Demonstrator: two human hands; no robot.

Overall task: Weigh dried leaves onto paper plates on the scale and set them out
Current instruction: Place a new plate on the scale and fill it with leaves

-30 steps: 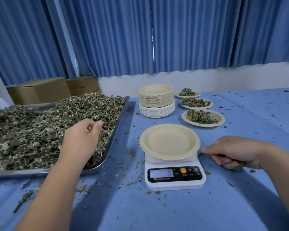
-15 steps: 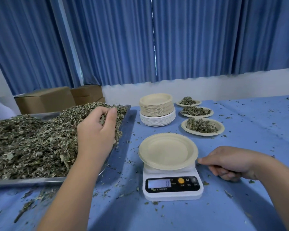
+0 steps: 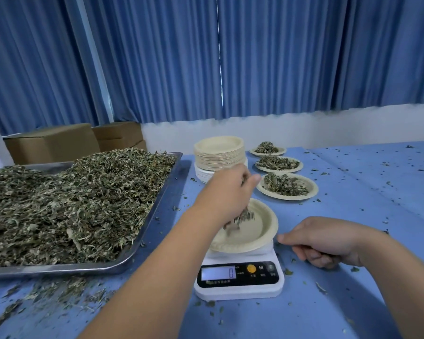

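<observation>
My left hand [image 3: 227,192] grips a bunch of dried leaves [image 3: 242,217] just above the cream paper plate [image 3: 260,231] that sits on the white digital scale [image 3: 239,281]. Some leaves hang below the fist over the plate. The scale's display shows 0. My right hand [image 3: 326,241] rests on the blue table to the right of the scale, fingers loosely curled, one fingertip close to the plate's rim, holding nothing. A metal tray [image 3: 157,204] heaped with dried leaves [image 3: 71,204] lies on the left.
A stack of paper plates [image 3: 219,152] stands behind the scale. Three filled plates [image 3: 288,187] line up at the back right. Cardboard boxes [image 3: 52,143] sit behind the tray. Leaf crumbs litter the blue tablecloth [image 3: 365,192].
My left hand lifted a handful of leaves out of the tray and carried it right, over the plate on the scale. My right hand stayed put.
</observation>
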